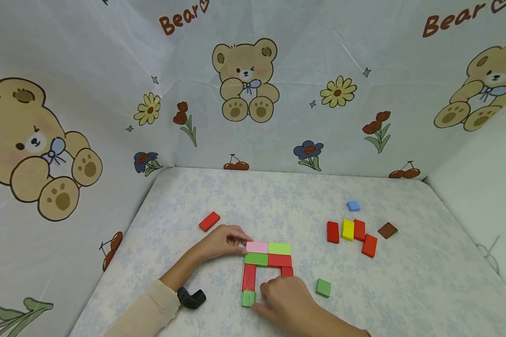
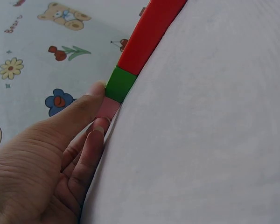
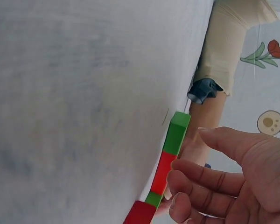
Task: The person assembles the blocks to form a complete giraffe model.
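Observation:
Flat coloured blocks lie edge to edge in an arch-like layout on the table. At its back left, my left hand [image 1: 224, 242] pinches the end of a pink block [image 1: 258, 247], thumb at the seam with a green block [image 1: 256, 260]. A lime block [image 1: 279, 249] and a red block [image 1: 279, 260] continue to the right. The left column has a red block [image 1: 249, 277] and a small green block [image 1: 248, 298]. My right hand [image 1: 290, 299] hovers beside that column, fingers loosely bent and holding nothing; it partly covers the right column's red block [image 1: 286, 271].
On the right lie several red blocks [image 1: 332, 232], a yellow block [image 1: 347, 230], a blue block [image 1: 353, 206] and a brown block [image 1: 388, 230]. A loose green block [image 1: 323, 288] lies right of my right hand. Another red block [image 1: 209, 221] lies back left.

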`<state>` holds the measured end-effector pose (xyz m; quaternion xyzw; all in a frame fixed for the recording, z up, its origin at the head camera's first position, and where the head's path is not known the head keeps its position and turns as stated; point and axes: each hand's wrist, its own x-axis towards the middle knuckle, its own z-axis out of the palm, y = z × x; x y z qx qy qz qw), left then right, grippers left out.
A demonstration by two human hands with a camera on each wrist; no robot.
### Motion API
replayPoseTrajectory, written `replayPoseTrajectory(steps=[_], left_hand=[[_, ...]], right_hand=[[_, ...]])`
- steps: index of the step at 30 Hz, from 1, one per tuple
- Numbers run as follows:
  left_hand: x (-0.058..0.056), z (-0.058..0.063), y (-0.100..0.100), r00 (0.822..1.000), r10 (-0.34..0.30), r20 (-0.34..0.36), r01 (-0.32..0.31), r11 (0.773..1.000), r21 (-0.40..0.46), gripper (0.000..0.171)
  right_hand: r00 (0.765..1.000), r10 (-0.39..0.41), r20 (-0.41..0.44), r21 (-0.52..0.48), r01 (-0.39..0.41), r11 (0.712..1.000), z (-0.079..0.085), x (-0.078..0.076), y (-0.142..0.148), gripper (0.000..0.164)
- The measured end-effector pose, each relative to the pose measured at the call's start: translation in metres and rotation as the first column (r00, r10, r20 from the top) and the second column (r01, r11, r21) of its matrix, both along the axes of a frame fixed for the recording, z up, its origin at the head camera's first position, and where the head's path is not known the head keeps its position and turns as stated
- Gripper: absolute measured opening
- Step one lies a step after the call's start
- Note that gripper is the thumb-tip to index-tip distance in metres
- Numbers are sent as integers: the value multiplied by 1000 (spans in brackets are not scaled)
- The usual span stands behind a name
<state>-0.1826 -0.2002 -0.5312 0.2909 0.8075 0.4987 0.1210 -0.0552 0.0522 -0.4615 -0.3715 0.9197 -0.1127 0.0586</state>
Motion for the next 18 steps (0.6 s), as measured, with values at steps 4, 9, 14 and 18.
replayPoseTrajectory(steps=[4,9,14,18], left_hand=[[0,-1,0,1000,-3,2,3,1000,-4,30],[-1,-1,0,1000,-1,8,1,1000,-1,30],[-1,-2,0,1000,-1,5,1,1000,-1,30],[0,-2,0,1000,-7,10,7,1000,7,30]], right_hand=[[1000,-22,-8,-28,22,999,2,-2,10,25],[996,-91,-10,-94,90,992,10,-4,24,23],[984,-179,-23,-109,176,978,20,-6,39,24],[963,-262,-55,-92,257,962,25,-8,52,20]])
